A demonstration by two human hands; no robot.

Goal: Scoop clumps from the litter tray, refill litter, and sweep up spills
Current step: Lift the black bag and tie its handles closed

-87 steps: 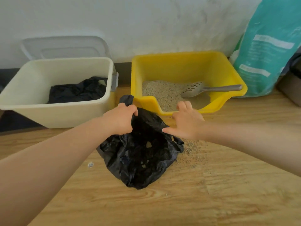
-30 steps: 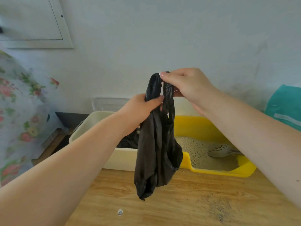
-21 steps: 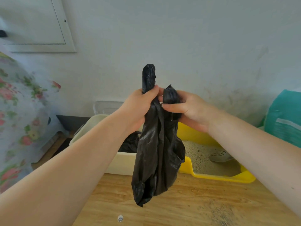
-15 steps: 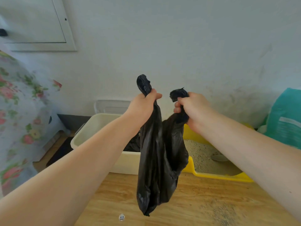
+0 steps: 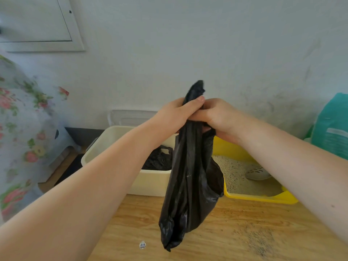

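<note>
Left hand (image 5: 175,114), right hand (image 5: 216,115) gripping black bag (image 5: 190,185)

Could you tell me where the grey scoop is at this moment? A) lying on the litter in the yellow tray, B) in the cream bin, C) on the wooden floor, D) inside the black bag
A: the scoop lies on the litter in the yellow tray, while both hands, left hand and right hand, grip the black bag.
</note>
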